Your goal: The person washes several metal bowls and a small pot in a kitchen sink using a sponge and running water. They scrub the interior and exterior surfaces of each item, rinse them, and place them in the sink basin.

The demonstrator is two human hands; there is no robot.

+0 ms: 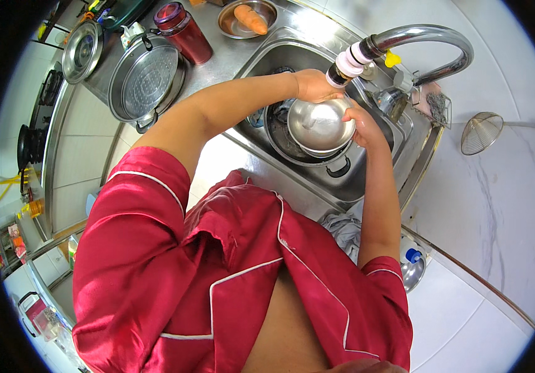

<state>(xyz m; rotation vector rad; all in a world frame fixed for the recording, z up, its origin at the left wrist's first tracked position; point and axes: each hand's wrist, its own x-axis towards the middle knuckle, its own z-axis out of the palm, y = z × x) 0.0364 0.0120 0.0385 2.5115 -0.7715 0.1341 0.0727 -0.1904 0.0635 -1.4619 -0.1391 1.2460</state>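
Note:
A shiny stainless steel bowl [314, 126] is tilted in the sink [304, 179], its inside facing me. My left hand [316, 87] is at the far rim of the bowl, partly below the faucet nozzle [344, 67]. With the thumb over the edge, my right hand [363, 125] grips the bowl's right rim. Fingers behind the bowl are hidden. Beneath it stands a dark-interior pot [276, 144] with a black side handle [338, 168]. Whether water runs from the nozzle is not clear.
Left of the sink stand a steamer pot [146, 79], a red flask [183, 32] and a metal dish [225, 23] holding a carrot [251, 19]. The curved faucet [454, 37] arches over the right side. A wire skimmer [482, 133] lies on the marbled counter [482, 200].

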